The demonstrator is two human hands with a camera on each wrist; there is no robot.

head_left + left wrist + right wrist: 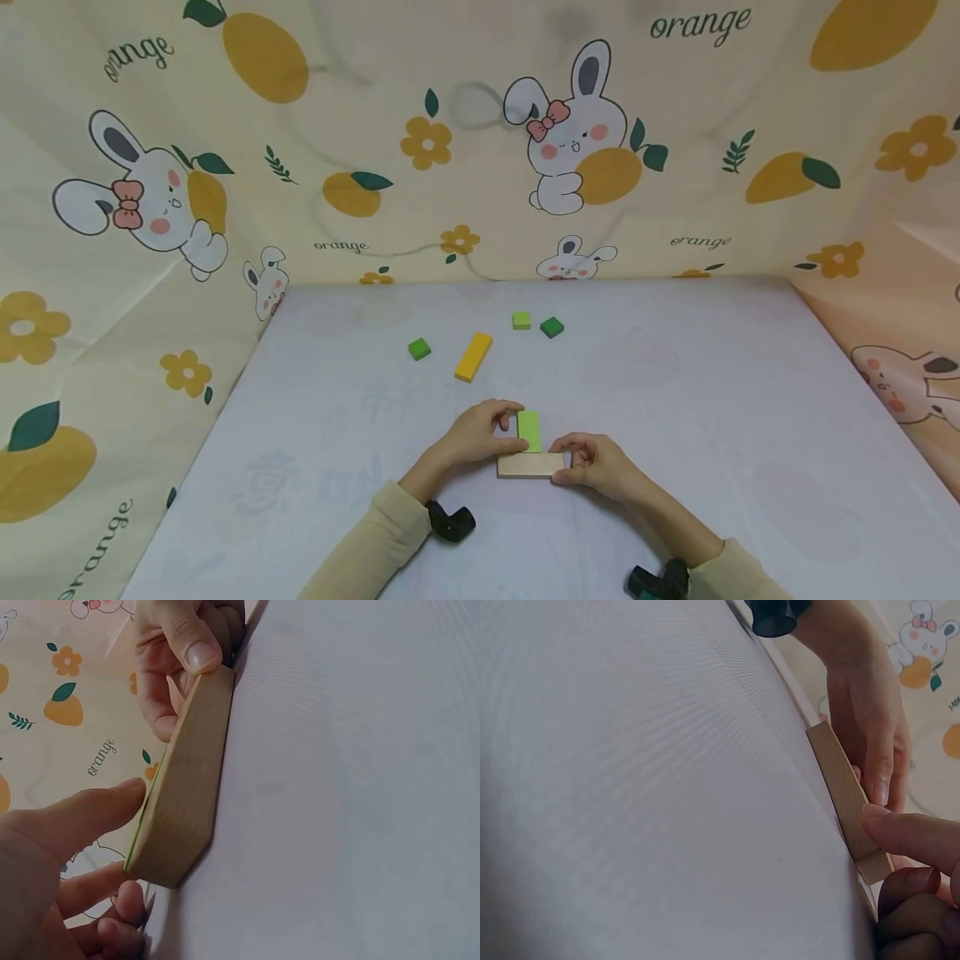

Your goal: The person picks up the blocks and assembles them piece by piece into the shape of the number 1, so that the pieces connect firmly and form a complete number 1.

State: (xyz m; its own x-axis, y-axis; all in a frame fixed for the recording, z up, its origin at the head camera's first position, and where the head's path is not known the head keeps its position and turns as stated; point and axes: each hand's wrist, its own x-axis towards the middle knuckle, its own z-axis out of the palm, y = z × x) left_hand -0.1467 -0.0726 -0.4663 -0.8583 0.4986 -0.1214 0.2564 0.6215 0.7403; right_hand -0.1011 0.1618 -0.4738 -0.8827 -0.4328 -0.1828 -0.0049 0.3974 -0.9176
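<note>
at the near edge, cream sleeves (pixel 375 542) are being cut off by the head view's frame. a pale, bare wooden block (pixel 528 467), smooth and sharp-cornered, is being held on the white table (pixel 750 433) before the person, its right end being pinched between thumb and forefinger of the right hand (pixel 600 467). its long axis is running left to right. just beyond it, a lime-green block (pixel 529 429) is being pinched by the left hand (pixel 480 429), thumb at the near end, forefinger at the far one. its oblong face is showing, its long axis pointing away from the person, crosswise to the wooden one. in the left wrist view it is being mostly hidden by the wood, only a thin green strip showing; whether it is lying flat or standing cannot be told. farther off, a yellow block (pixel 473 357) is lying aslant, its far end pointing rightward. a mid-green cube (pixel 419 349), a dark green cube (pixel 552 327) and a light green cube (pixel 521 321) are lying around it. beyond, a rabbit-print cloth (pixel 480 50) is hanging.
</note>
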